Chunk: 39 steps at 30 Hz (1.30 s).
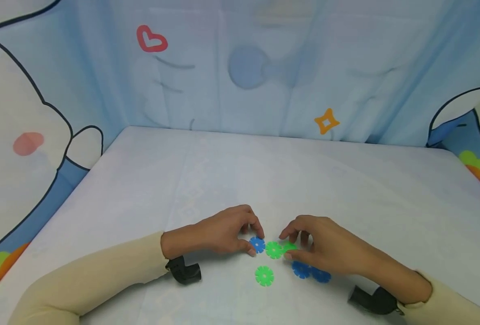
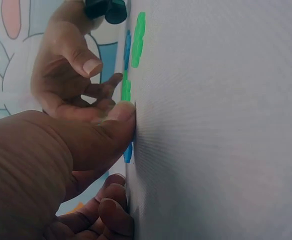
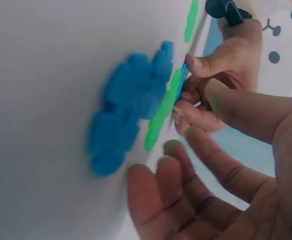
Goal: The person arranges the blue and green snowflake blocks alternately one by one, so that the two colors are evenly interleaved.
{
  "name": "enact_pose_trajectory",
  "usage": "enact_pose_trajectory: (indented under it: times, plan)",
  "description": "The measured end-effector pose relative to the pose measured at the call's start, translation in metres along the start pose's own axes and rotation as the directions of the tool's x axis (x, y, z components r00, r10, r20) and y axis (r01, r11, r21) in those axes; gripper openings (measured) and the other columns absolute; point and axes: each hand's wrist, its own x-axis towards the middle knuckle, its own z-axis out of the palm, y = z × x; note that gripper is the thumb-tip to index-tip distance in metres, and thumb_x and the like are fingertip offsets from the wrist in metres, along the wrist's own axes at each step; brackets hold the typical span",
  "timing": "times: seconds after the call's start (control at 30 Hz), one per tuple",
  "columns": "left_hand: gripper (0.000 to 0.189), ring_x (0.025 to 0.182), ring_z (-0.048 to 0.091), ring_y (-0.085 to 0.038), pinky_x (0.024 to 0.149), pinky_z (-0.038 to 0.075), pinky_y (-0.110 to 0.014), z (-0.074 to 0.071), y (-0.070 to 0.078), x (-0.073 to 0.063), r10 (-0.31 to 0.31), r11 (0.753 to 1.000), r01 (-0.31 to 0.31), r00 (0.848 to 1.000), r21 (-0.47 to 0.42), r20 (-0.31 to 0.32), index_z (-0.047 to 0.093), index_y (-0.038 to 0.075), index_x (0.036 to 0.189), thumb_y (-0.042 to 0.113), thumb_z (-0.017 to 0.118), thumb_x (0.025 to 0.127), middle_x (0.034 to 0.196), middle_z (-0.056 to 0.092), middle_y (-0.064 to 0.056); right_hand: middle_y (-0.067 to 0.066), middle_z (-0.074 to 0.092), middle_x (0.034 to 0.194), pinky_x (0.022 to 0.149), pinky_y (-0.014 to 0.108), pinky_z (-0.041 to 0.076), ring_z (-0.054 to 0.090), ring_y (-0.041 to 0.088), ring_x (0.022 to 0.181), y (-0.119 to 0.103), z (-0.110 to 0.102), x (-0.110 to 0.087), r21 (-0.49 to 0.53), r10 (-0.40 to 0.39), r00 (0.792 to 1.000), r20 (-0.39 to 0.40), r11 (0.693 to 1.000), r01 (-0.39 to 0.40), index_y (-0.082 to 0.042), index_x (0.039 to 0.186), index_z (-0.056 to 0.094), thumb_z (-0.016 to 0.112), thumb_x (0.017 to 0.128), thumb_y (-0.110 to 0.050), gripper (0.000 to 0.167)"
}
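Observation:
My left hand (image 1: 228,230) holds a blue notched plastic disc (image 1: 258,244) by its edges, between thumb and index finger, on the white surface. Right beside it lies a green notched disc (image 1: 274,249), and a second green disc (image 1: 290,247) adjoins that one. Over this second disc hovers my right hand (image 1: 329,246), its thumb and fingers spread apart with nothing pinched between them in the right wrist view. Whether the blue disc touches the green one, or the green ones interlock, I cannot tell.
Two blue discs (image 3: 118,110) lie together below my right hand. A single green disc (image 1: 264,276) is nearer the front. Each wrist wears a black camera (image 1: 185,271). Behind the white table (image 1: 223,176) hangs a light blue printed curtain (image 1: 207,90).

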Motion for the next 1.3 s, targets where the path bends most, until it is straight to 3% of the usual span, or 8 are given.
enact_pose_trajectory:
  times: [0.4,0.6,0.77,1.03,1.3]
  plan:
    - [0.022,0.091,0.050,-0.007,0.082,0.044,-0.019,0.000,0.001,0.000,-0.002,1.000,0.001,0.999,0.021,0.036,0.069,0.019,0.107,0.025,0.077,0.087,0.108,0.056,0.005,-0.014,0.057,0.088,0.067,0.021,0.045,0.051,0.005,0.075,-0.009,0.004,0.022,-0.098,0.071,0.994,0.078,0.993,-0.063,-0.028,0.105,0.069,0.084,0.075,-0.046,0.038]
    - [0.025,0.094,0.050,-0.007,0.087,0.044,-0.020,-0.001,0.002,-0.001,0.025,0.996,-0.029,0.998,0.084,0.050,0.066,0.017,0.110,0.027,0.074,0.089,0.111,0.057,0.004,-0.014,0.056,0.088,0.066,0.021,0.044,0.050,0.004,0.074,-0.009,0.007,0.022,-0.122,0.030,0.998,0.062,0.992,-0.023,-0.029,0.102,0.067,0.085,0.075,-0.041,0.035]
    - [0.026,0.089,0.051,-0.005,0.081,0.044,-0.018,-0.001,0.005,-0.002,0.036,0.989,-0.042,0.998,0.143,0.048,0.062,0.018,0.110,0.029,0.074,0.089,0.105,0.059,0.007,-0.016,0.056,0.089,0.069,0.021,0.046,0.052,0.003,0.077,-0.009,0.009,0.023,-0.106,0.025,0.997,0.068,0.994,-0.017,-0.031,0.098,0.068,0.085,0.076,-0.037,0.029]
    - [0.027,0.085,0.056,-0.003,0.076,0.044,-0.018,-0.002,0.007,-0.003,0.044,0.992,-0.050,0.998,0.118,0.055,0.056,0.021,0.110,0.027,0.074,0.090,0.095,0.063,0.009,-0.016,0.056,0.090,0.072,0.023,0.046,0.051,0.002,0.082,-0.010,0.009,0.023,-0.103,0.018,0.995,0.094,0.995,-0.008,-0.030,0.098,0.065,0.083,0.078,-0.039,0.028]
    - [0.027,0.076,0.055,-0.003,0.070,0.044,-0.018,-0.005,0.005,-0.002,0.067,0.993,-0.071,0.997,0.095,0.044,0.062,0.021,0.112,0.028,0.074,0.089,0.090,0.066,0.008,-0.018,0.055,0.091,0.075,0.024,0.047,0.052,0.002,0.082,-0.009,0.011,0.020,-0.098,0.009,0.994,0.108,0.995,0.002,-0.030,0.101,0.060,0.082,0.079,-0.033,0.031]
